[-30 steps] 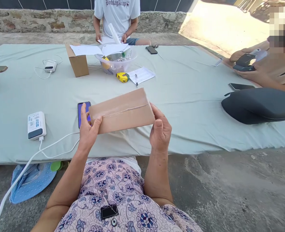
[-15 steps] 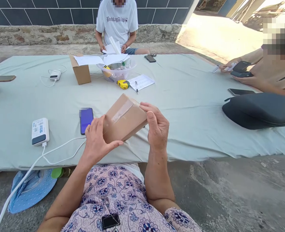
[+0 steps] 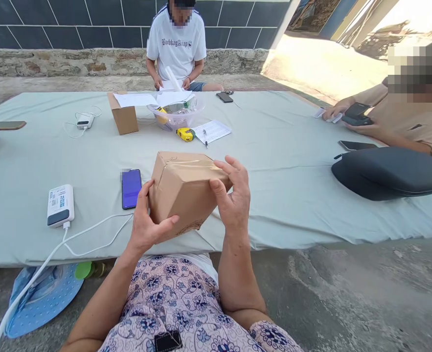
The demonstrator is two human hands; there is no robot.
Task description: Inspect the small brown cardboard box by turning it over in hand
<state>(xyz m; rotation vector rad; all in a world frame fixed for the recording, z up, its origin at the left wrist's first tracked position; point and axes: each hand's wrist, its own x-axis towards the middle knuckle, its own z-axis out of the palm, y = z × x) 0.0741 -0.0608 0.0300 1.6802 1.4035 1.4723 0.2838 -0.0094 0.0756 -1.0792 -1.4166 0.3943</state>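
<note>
A brown cardboard box (image 3: pixel 186 195), with clear tape along its top, is held tilted above the near edge of the cloth-covered table (image 3: pixel 289 205). My left hand (image 3: pixel 147 217) grips its left side, thumb across the front face and fingers behind the edge. At the right end, my right hand (image 3: pixel 234 195) has its thumb on the front and its fingers over the top edge. Dark printing shows low on the front face. Just left of the box lies a phone (image 3: pixel 131 189) with a blue screen.
A white power bank (image 3: pixel 60 205) with a cable lies at left. Farther back are a small carton (image 3: pixel 125 120), a plastic basin (image 3: pixel 175 120), a yellow tape measure (image 3: pixel 185 134) and a paper sheet (image 3: pixel 214 133). A black case (image 3: pixel 392 173) lies at right. Other people sit around the table.
Both hands have turned the box, so its front face and printing now show and the taped side faces up. The view has tipped slightly upward.
</note>
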